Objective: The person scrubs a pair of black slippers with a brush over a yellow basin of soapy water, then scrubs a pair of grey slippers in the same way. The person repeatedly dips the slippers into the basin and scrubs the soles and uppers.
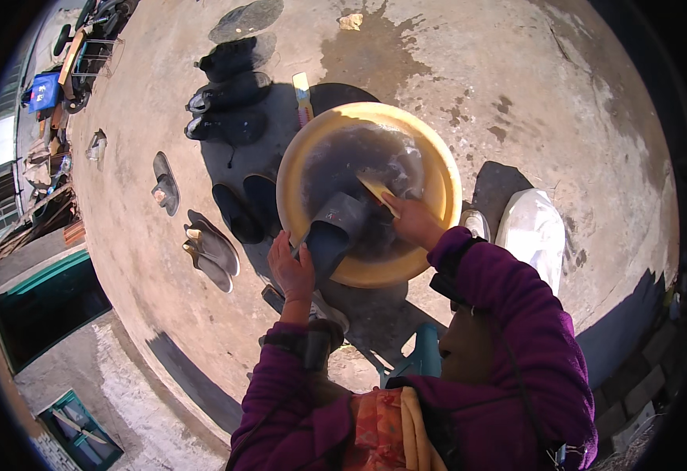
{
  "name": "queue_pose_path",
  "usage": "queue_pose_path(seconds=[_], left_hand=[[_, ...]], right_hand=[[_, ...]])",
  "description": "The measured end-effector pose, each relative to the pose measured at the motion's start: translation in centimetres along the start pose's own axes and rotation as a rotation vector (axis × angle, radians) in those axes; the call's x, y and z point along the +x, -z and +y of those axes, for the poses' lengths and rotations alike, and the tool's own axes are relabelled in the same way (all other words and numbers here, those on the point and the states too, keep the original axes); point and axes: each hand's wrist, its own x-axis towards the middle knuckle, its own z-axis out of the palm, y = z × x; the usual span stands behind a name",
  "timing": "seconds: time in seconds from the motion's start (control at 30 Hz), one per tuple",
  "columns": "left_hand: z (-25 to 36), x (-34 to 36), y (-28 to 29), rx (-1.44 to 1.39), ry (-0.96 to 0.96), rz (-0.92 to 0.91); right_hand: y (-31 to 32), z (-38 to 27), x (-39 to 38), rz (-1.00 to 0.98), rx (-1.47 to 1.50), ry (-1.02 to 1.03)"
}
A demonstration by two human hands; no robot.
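Evidently the slipper (342, 216), its left edge pinched by the left grip (292, 270), slants far-right, just left of the brush (374, 188) the right grip (416, 223) clasps.

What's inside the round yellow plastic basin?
Murky, foamy water; over or in it, a grey slipper in the left hand and a flat yellow tool in the right hand. Water hides the bottom of the basin.

Floor (147, 251): damp-patched concrete
Yellow basin (290, 180): on it
Dark shoes (241, 90): basin's ten o'clock
Grey slippers (218, 250): eight o'clock
Pale lump (350, 22): twelve o'clock
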Motion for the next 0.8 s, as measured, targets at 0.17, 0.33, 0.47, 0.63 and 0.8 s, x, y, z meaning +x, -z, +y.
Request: queue_pose_path(seconds=[0.17,0.33,0.47,0.63,0.8], left_hand=[[4.1,1.9,-3.5,-1.017,0.975,-0.401],[2.8,3.6,-6.9,-1.729,1.039,-0.371],[1.7,3.4,-10.1,-1.878,1.145,-0.293],[2.2,2.4,-11.8,-1.768,1.222,-0.219],[1.4,2.2,-10.9,-1.955,1.041,-0.185]], right_hand=[[0.1,-4.4,0.7,-0.093,-0.051,-0.036],[-0.7,-8.0,-2.5,-0.267,-0.126,0.124],[-0.9,-7.8,-2.2,-0.23,-0.283,0.135],[-0.5,-7.2,2.5,-0.224,-0.377,0.002],[-1.0,-10.4,-1.6,-0.423,-0.297,-0.006]])
